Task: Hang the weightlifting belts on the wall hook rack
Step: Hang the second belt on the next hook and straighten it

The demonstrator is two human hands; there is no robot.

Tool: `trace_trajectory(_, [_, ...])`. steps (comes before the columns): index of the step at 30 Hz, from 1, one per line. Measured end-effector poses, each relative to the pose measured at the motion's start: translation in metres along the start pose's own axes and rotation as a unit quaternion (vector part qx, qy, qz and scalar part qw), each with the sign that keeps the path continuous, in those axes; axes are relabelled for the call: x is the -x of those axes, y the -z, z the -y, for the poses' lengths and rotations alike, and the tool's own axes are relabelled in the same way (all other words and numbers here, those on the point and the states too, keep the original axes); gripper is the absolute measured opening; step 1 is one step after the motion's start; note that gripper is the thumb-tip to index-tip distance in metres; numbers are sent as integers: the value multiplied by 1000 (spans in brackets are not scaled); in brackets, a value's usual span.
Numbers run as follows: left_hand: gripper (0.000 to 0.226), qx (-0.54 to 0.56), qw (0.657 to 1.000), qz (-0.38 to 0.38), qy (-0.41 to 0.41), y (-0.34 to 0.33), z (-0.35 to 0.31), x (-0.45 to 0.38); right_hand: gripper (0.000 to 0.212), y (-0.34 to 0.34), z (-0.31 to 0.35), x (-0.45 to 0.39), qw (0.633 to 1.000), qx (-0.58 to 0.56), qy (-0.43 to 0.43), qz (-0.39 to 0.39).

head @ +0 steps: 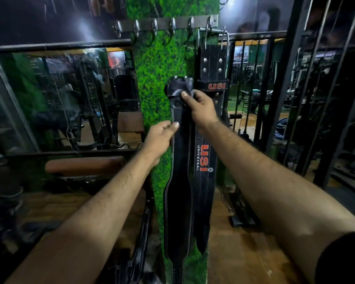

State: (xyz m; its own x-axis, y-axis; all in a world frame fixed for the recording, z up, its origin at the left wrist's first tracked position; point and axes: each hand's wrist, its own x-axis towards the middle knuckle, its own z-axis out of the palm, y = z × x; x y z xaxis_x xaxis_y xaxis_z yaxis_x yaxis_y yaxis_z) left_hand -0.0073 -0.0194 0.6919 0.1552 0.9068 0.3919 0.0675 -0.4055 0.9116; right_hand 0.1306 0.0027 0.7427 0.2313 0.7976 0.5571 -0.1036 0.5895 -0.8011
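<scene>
Far left: mirror/glass panels [55, 99] w/ dark gym gear reflected, brown padded bench [84, 165] below. Up top, hook rack [166, 24] mounted across green turf-covered pillar [156, 64]; row of metal hooks, left ones bare.

Left hand [160, 138] at mid-height, grip pinching left edge of held belt [179, 201], thumb on front face, fingers curled behind. Belt black w/ white stitching, hangs vertical in front of pillar, wide mid section low down, narrow tail w/ holes at btm of view. Top end folded over, well below hooks, not on rack.

Right hand [201, 109] higher, grip pinching folded top end of same belt, thumb pressed on front, fingers wrapped round.

Just right, partly behind right hand: second black belt [212, 64] w/ red "USI" lettering, buckle over right-end hook, rivets near top, strap hanging straight down alongside held belt, touching or overlapping it, can't tell which.

Far right: dark metal rack frames [307, 89], gym floor beyond. Wood-look floor [244, 253] below.
</scene>
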Motion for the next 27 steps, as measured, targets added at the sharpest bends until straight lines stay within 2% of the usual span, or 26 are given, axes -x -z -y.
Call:
trace_trajectory(2, [15,43,998,-21,-27,-7,-13,-9,12,-4,0,4,998,42,17,40])
trace_trajectory(6, [16,129,990,-47,-31,-4,-10,-15,24,-3,-21,25,995,66,-4,76])
trace_trajectory(10, [17,151,984,-90,-28,6,-3,-13,29,-7,-50,49,994,95,-5,57])
trace_trajectory(14, [40,183,976,-109,-49,23,-5,-19,44,-9,-79,74,984,143,-12,107])
trace_trajectory(17, [44,181,979,-90,-35,32,-6,-20,51,-6,-100,92,981,145,-32,127])
trace_trajectory(19, [35,194,977,-86,-18,35,-1,-15,52,4,-111,103,966,193,-57,160])
trace_trajectory(20, [24,201,976,-85,-13,34,0,-11,52,12,-118,109,955,225,-67,183])
trace_trajectory(22, [8,209,975,-77,-2,35,7,-7,54,25,-132,123,915,301,-102,247])
trace_trajectory(24, [11,219,973,-74,9,35,15,-10,56,30,-132,128,862,378,-153,300])
trace_trajectory(25, [14,225,971,-74,15,35,20,-13,55,27,-126,126,852,391,-168,305])
trace_trajectory(26, [15,227,971,-77,21,34,23,-14,54,20,-115,121,858,383,-171,296])
trace_trajectory(27, [15,229,970,-82,27,34,26,-17,51,11,-102,114,881,347,-169,274])
